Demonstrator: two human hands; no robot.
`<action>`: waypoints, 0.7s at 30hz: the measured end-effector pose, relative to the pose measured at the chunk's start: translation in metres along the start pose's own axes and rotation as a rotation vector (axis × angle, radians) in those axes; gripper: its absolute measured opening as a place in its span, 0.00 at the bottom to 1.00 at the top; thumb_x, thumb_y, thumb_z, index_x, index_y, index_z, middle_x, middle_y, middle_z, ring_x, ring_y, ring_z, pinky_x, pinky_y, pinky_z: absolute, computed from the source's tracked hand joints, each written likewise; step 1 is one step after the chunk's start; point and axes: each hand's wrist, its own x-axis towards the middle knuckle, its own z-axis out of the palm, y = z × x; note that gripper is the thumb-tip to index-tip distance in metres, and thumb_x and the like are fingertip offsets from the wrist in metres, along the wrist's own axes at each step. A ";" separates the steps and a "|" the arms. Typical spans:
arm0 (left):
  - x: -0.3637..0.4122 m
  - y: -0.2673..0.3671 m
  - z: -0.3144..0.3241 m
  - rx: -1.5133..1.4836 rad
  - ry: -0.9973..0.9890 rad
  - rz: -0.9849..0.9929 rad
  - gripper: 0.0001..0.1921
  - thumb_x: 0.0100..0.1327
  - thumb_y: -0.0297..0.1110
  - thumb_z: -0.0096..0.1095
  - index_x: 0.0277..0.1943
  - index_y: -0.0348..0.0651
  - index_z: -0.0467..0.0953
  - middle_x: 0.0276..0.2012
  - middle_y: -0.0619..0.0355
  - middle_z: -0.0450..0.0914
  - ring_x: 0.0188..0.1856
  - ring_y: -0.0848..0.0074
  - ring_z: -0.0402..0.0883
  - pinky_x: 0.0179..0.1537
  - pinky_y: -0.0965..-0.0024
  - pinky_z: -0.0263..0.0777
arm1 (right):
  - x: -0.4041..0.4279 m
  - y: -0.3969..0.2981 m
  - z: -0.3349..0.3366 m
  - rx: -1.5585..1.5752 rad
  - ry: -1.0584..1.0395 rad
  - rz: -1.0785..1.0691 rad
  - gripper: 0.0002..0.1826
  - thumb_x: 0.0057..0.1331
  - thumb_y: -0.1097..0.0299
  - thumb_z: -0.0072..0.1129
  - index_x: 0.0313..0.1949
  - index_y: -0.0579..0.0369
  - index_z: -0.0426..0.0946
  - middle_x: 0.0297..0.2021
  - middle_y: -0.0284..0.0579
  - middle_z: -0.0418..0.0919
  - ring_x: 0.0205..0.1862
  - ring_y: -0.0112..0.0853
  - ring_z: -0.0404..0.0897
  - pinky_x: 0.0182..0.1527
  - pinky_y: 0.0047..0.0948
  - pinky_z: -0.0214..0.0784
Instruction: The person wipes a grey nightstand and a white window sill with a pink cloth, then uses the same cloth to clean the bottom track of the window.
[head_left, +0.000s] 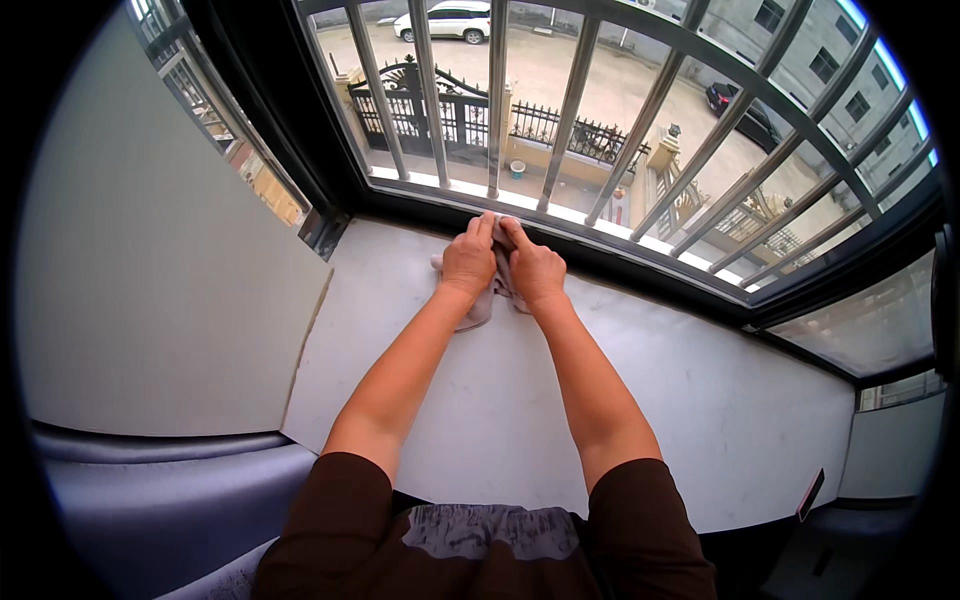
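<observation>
Both my arms reach forward over a white windowsill (480, 405). My left hand (469, 259) and my right hand (534, 262) grip a greyish-pink cloth (475, 315) between them. Their fingertips nearly meet and press the cloth's upper end at the bottom rail of the black window frame (637, 262). Loose folds of the cloth hang down below both hands onto the sill. Part of the cloth is hidden behind my fingers.
Metal security bars (574, 112) stand outside the glass. A pale wall panel (165, 285) borders the sill at left, with a shiny lilac fabric surface (172, 510) below it. A thin phone-like object (811, 495) rests near the sill's right front edge.
</observation>
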 end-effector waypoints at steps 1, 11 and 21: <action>-0.001 0.013 0.004 -0.022 -0.002 0.034 0.28 0.55 0.26 0.58 0.62 0.43 0.67 0.45 0.51 0.76 0.39 0.54 0.81 0.39 0.54 0.76 | -0.005 0.012 -0.002 -0.008 0.017 0.024 0.27 0.64 0.66 0.50 0.61 0.18 0.67 0.23 0.48 0.82 0.27 0.47 0.83 0.30 0.46 0.76; -0.023 0.142 0.037 -0.174 -0.139 0.176 0.24 0.59 0.25 0.55 0.60 0.43 0.68 0.45 0.51 0.76 0.39 0.56 0.81 0.39 0.56 0.76 | -0.076 0.123 -0.055 0.032 0.075 0.246 0.34 0.65 0.64 0.54 0.70 0.20 0.59 0.21 0.47 0.81 0.24 0.47 0.82 0.28 0.44 0.73; -0.146 0.143 -0.034 -0.351 -0.130 0.606 0.14 0.48 0.22 0.64 0.39 0.48 0.78 0.38 0.61 0.74 0.41 0.69 0.73 0.44 0.67 0.66 | -0.253 0.189 -0.118 0.406 0.224 0.199 0.24 0.59 0.78 0.58 0.56 0.47 0.76 0.23 0.43 0.78 0.26 0.39 0.79 0.30 0.34 0.72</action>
